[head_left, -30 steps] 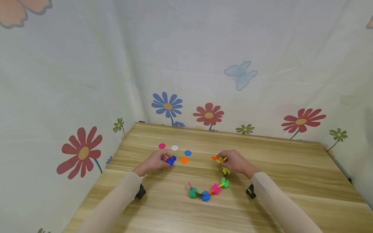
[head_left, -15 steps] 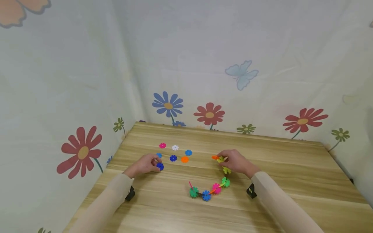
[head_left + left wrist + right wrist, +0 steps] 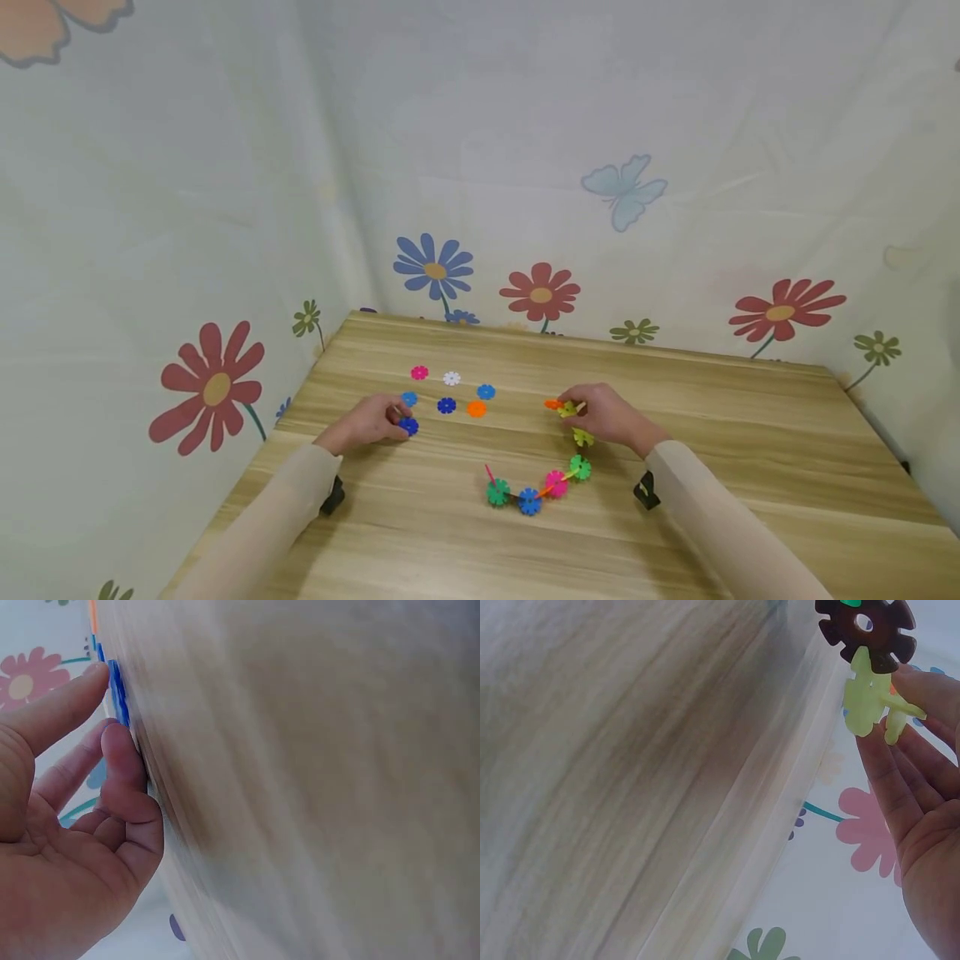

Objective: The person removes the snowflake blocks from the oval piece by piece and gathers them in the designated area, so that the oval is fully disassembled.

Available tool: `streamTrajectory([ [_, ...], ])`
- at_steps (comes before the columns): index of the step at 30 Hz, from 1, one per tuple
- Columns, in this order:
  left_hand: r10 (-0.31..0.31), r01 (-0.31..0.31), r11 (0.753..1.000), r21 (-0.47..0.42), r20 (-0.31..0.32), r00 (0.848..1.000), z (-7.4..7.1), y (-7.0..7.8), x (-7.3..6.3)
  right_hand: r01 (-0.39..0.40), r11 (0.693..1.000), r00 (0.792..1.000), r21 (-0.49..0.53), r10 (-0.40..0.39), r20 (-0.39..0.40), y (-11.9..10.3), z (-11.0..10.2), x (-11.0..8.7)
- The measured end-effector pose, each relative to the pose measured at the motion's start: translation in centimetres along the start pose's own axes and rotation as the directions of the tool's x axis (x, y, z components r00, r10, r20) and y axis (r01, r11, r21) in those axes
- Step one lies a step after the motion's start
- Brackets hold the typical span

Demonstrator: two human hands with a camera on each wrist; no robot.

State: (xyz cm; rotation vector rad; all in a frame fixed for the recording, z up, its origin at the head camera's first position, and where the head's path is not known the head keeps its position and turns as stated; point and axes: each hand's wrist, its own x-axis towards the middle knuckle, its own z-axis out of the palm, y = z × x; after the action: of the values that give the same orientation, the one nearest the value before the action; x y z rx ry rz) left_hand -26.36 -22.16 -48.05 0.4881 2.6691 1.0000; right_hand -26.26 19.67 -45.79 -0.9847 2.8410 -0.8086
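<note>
My left hand (image 3: 371,421) is low over the table, thumb and finger at opposite edges of a dark blue notched snowflake disc (image 3: 408,426). In the left wrist view the blue disc (image 3: 118,691) sits between thumb tip and curled finger, close to the tabletop. To the right, my right hand (image 3: 606,414) pinches a yellow snowflake disc (image 3: 567,409) at one end of a curved chain of interlocked discs. An orange disc (image 3: 553,404) sticks out past the fingertips. A brown disc (image 3: 866,631) adjoins the pale yellow one (image 3: 864,701) in the right wrist view.
The chain curves toward me through a green disc (image 3: 580,467), a pink disc (image 3: 556,483) and a blue disc (image 3: 529,501). Loose discs lie behind the left hand: pink (image 3: 419,372), white (image 3: 452,378), orange (image 3: 476,408) and several blues. Flower-printed cloth (image 3: 480,167) borders the table.
My left hand has moved left and nearer me with the dark blue disc, away from another dark blue disc. A light blue disc has come into view behind it. The right hand stays put.
</note>
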Motion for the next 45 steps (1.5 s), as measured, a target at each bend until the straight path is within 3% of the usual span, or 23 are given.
streamTrajectory([
  [8,-0.025,0.023,0.999,-0.039,-0.045,0.999,0.5,0.8,0.8,-0.01,1.0,1.0,-0.025,0.01,-0.002,0.2,-0.1,-0.1],
  [15,0.003,-0.004,0.999,-0.033,-0.048,0.999,1.5,3.8,2.3,-0.053,0.999,0.999,-0.01,0.053,-0.002,0.3,-0.1,-0.4],
  [26,0.157,-0.157,0.979,-0.129,-0.014,0.988,5.9,9.1,5.4,-0.035,0.999,0.999,-0.008,0.035,-0.026,0.6,0.4,-0.3],
  [31,0.158,-0.166,0.968,-0.188,-0.057,0.986,7.8,11.2,6.9,-0.023,1.0,0.999,0.001,0.023,-0.032,0.5,0.8,-0.1],
  [35,0.138,-0.147,0.96,-0.237,-0.054,0.989,8.8,12.5,7.8,0.004,1.0,0.999,0.003,-0.003,-0.047,0.1,0.9,0.2],
  [45,0.155,-0.168,0.942,-0.292,-0.066,0.986,10.3,13.9,9.0,0.073,0.997,0.994,0.018,-0.071,-0.084,-0.5,1.2,0.4],
])
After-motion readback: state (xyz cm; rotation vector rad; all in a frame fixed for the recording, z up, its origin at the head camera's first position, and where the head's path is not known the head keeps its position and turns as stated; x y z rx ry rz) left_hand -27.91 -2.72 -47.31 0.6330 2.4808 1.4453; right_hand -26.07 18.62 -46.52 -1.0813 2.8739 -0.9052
